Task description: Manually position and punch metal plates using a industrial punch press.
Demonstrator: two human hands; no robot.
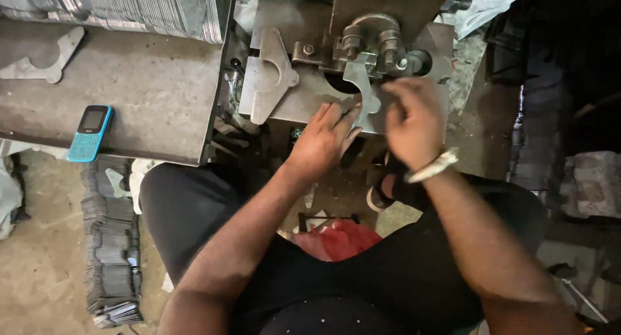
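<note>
From the head view we see the left hand [326, 138] lying flat, fingers spread against the lower edge of a grey metal blank [363, 92], seemingly steadying it on the press bed [304, 105] under the tooling [372, 44]. The right hand [414, 118] curls over the blank's right side; we cannot tell whether it pinches it. The blank looks flat and dull, with a rounded notch. A matching blank [268, 73] lies further left; a blue phone [90, 132] rests on the tabletop [149, 96].

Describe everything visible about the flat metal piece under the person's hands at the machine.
The flat metal piece is a thin grey cut-out with a rounded notch in its edge. It lies flat on the machine bed below the dark tooling. The left hand touches its lower edge; the right hand covers its right part.
</note>
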